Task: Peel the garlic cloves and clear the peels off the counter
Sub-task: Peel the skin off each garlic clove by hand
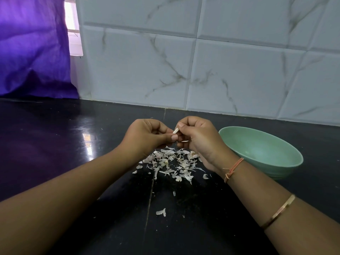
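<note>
My left hand [147, 134] and my right hand [197, 138] meet above the black counter [73, 144], fingers curled around a small garlic clove [175, 131]. Only its pale tip shows between my fingertips. My right thumb and forefinger pinch that tip, where a sliver of skin sticks out. Directly below my hands lies a pile of white papery garlic peels [171, 163]. A few loose peel bits [161, 212] lie nearer to me on the counter.
A pale green bowl [261, 151] stands on the counter just right of my right wrist; its inside is mostly hidden from here. A marbled tile wall [202, 61] backs the counter, and a purple curtain [33, 48] hangs at the far left.
</note>
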### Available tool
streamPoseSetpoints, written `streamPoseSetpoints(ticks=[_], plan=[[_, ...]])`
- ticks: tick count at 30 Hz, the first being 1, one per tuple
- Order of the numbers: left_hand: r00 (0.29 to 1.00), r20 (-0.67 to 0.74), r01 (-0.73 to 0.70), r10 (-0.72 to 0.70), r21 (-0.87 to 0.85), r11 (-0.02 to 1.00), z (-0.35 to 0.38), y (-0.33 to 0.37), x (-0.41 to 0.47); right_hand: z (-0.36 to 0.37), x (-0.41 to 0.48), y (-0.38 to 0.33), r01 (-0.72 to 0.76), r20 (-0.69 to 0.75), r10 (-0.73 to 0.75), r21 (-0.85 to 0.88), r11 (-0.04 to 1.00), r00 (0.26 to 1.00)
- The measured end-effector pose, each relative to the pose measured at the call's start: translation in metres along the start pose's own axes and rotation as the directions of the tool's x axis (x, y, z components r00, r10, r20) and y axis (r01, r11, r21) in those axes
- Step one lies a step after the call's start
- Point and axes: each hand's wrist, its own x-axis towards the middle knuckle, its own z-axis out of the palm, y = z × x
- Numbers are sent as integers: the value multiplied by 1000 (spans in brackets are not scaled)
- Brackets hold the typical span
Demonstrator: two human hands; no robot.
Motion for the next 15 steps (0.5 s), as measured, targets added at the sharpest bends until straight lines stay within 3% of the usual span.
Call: streamPoseSetpoints(ticks=[6, 15], plan=[[992, 48, -123, 116, 174, 977, 2, 1, -2, -1, 0, -2, -80, -26, 81, 42, 996, 996], [994, 38, -104, 100, 119, 987, 1, -1, 1, -3, 0, -2, -99, -21, 102, 120, 988, 995]])
